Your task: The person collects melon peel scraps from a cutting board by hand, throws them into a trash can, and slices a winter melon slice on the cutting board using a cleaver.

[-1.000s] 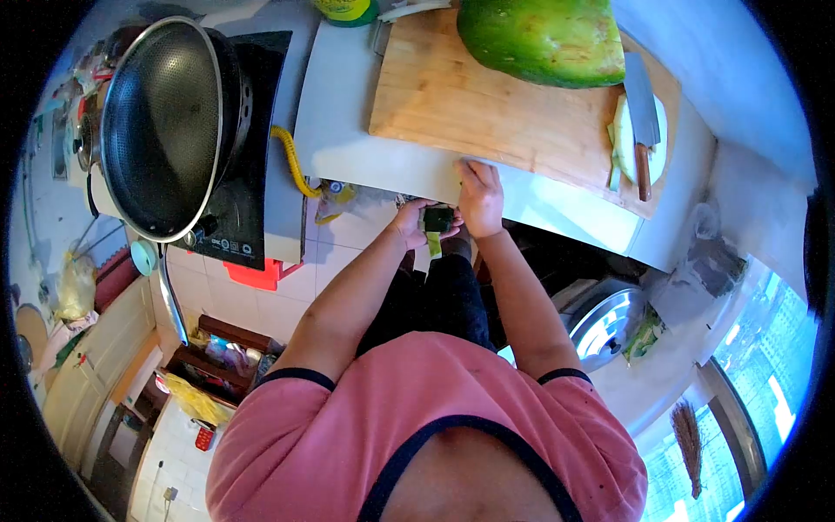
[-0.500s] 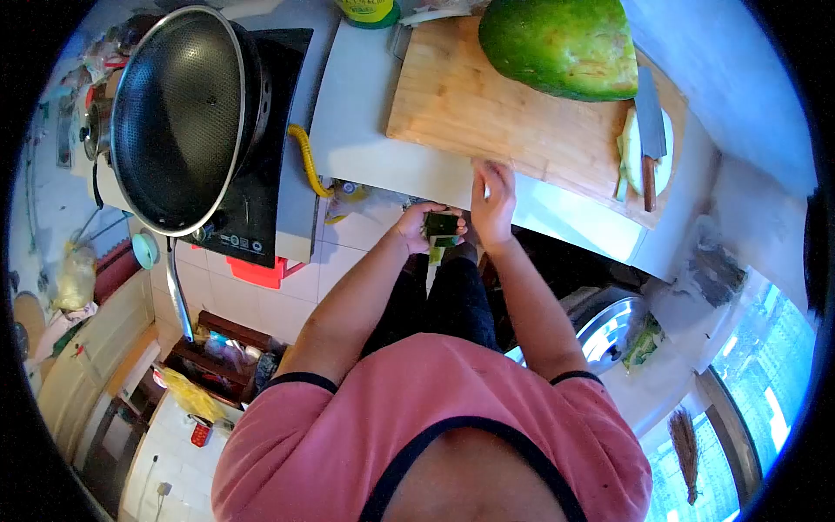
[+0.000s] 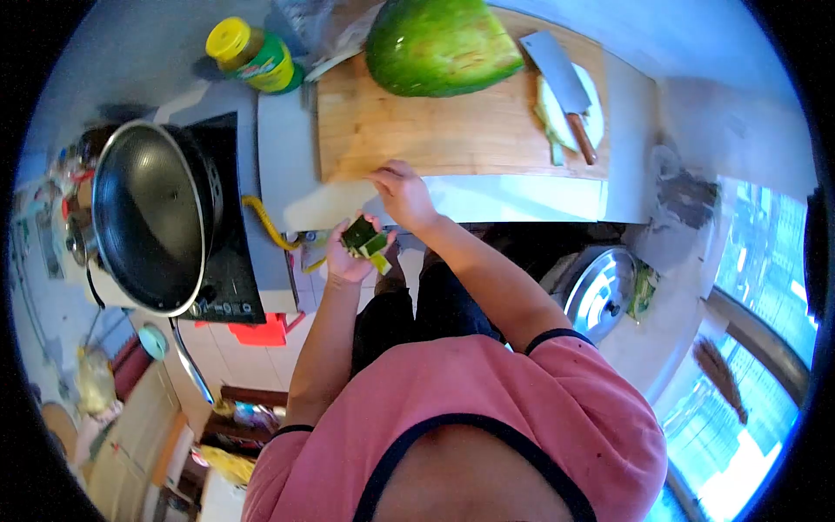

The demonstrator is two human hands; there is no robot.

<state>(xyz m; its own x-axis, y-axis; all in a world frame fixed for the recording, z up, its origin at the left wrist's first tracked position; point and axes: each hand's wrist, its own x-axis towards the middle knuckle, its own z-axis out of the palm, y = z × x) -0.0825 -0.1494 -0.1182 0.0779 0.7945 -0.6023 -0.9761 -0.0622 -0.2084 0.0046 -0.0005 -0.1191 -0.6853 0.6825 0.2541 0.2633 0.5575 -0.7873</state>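
Since the earlier frame, the left hand [image 3: 343, 259] has turned so that its green pieces [image 3: 362, 236] show more fully, and the right hand [image 3: 405, 198] has shifted leftward along the front of the cutting board [image 3: 426, 135]. The left hand's fingers grasp the pieces, dark-skinned with paler edges, in front of the worktop [image 3: 291, 143]. The right hand's fingers are bent together near the board's front left corner; whether they hold anything or touch the board, I cannot tell. To the left, a pan [image 3: 143, 217] sits tilted over the black stove [image 3: 230, 291]. On the board's right side, a knife [image 3: 557, 74] lies across a pale slice [image 3: 592, 120], its handle pointing toward the person. Farther back rests a big green melon [image 3: 442, 50], with a yellow-capped bottle [image 3: 261, 59] standing left of it.
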